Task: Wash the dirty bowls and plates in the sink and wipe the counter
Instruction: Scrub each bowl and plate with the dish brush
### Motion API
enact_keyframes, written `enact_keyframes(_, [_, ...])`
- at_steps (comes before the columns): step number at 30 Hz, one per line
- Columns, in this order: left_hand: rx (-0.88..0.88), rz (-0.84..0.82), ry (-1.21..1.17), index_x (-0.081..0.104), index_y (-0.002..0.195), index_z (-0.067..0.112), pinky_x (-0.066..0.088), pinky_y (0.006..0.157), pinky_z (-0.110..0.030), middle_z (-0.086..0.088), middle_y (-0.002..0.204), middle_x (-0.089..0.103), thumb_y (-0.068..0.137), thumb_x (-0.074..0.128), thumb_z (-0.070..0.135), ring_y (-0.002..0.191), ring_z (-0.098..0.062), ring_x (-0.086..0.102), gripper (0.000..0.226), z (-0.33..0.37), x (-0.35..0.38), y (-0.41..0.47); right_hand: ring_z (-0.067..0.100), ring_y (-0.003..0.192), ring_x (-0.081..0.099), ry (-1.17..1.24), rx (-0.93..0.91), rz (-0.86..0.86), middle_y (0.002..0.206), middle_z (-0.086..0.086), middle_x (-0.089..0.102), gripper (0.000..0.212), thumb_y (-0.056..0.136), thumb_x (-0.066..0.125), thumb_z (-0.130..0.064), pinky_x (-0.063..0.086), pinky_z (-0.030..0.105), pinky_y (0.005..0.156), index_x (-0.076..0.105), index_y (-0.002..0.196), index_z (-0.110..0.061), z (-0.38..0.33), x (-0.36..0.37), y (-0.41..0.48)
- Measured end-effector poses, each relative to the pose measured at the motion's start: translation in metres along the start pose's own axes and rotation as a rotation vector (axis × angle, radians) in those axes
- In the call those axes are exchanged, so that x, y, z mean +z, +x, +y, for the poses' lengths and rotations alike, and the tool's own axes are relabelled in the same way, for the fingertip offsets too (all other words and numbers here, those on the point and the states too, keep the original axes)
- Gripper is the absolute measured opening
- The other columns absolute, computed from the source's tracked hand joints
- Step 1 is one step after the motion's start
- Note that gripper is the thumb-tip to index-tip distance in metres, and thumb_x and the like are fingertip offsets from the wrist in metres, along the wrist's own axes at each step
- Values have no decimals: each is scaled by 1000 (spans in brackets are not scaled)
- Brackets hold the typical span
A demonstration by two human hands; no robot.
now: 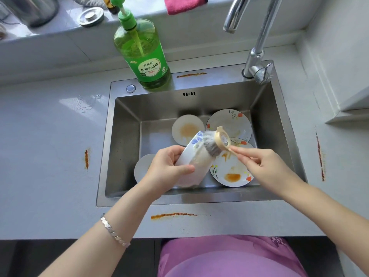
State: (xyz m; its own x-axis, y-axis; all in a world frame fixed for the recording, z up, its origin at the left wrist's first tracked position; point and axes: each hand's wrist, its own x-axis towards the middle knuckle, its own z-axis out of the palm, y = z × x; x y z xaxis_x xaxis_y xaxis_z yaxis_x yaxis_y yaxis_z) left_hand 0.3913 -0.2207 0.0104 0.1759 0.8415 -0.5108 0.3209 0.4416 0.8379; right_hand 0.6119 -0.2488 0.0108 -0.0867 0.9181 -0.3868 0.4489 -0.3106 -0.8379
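Observation:
My left hand [169,166] grips a white bowl with blue flowers [196,156], tilted on its side over the steel sink [123,136]. My right hand [259,162] pinches the handle of a scrub brush [216,143], and its steel-wool head sits at the bowl's foamy mouth. Below lie a stained small bowl [186,127], two flowered plates [233,121] [229,172] with orange sauce, and another white dish [142,166] at the left.
A green dish-soap pump bottle [143,54] stands on the sink's back rim, the faucet [257,47] at the back right. Orange sauce streaks mark the counter: front [173,215], left [86,158], right [320,156]. A pink cloth [183,4] lies on the back ledge.

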Motion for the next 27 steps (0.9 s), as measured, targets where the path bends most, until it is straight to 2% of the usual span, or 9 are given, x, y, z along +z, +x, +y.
enact_keyframes(4, [40,-18,52,67,85,20,53,72,-31,-2,79,72,58,68,12,76,-14,66,28,1,-2,-2,-7,84,63,-34,-159,-110,97,-18,69,35,92,54,-14,48,15,83,59,113,-42,-14,10,-13])
enact_keyframes(8, [53,-56,73,66,83,22,53,69,-29,5,74,71,58,71,16,72,-11,65,25,4,-3,-3,2,40,40,-92,-22,-17,38,-21,43,30,95,50,-14,34,15,59,62,119,-28,-6,-5,9])
enact_keyframes(12, [77,-39,52,66,83,19,53,66,-26,5,72,70,58,70,14,70,-10,65,26,7,-7,-2,-17,78,60,-7,-146,-99,94,-18,70,35,93,53,-11,42,2,75,60,110,-40,-19,-2,-4])
enact_keyframes(14, [86,-43,52,66,84,19,54,66,-24,6,72,71,59,72,14,71,-10,66,26,10,-10,-3,7,62,63,-28,-118,-87,70,-12,69,37,93,53,-15,52,26,80,59,104,-50,-14,-9,4])
enact_keyframes(16, [93,-54,38,67,86,19,55,66,-24,6,73,72,67,75,7,72,-9,67,24,14,-11,-4,15,44,32,-54,-33,-23,40,-14,36,33,94,51,-18,48,35,67,62,110,-44,-7,-15,16])
enact_keyframes(21, [101,15,26,66,88,19,54,68,-25,4,78,71,75,70,-7,76,-13,66,29,15,-13,0,1,79,66,13,-150,-92,87,-18,70,33,92,54,-13,52,18,73,62,112,-38,-15,-2,5])
enact_keyframes(23, [99,-3,6,66,88,18,54,67,-25,5,76,71,75,70,-7,75,-12,67,28,16,-14,0,12,46,46,-1,-75,-41,47,-15,50,32,94,51,-16,44,24,66,62,117,-35,-8,-8,17])
enact_keyframes(25, [97,-27,-31,66,88,16,54,63,-22,6,73,72,72,73,-6,71,-9,67,29,18,-14,1,9,44,23,5,-39,-26,39,-12,24,33,95,49,-15,36,23,66,60,117,-37,-3,-12,22])
enact_keyframes(27, [103,-27,-75,66,89,13,52,59,-19,5,70,72,63,76,-1,68,-8,67,31,20,-16,2,7,40,33,47,-112,-53,37,-14,35,34,94,50,-12,37,12,61,59,114,-37,-12,-10,12])
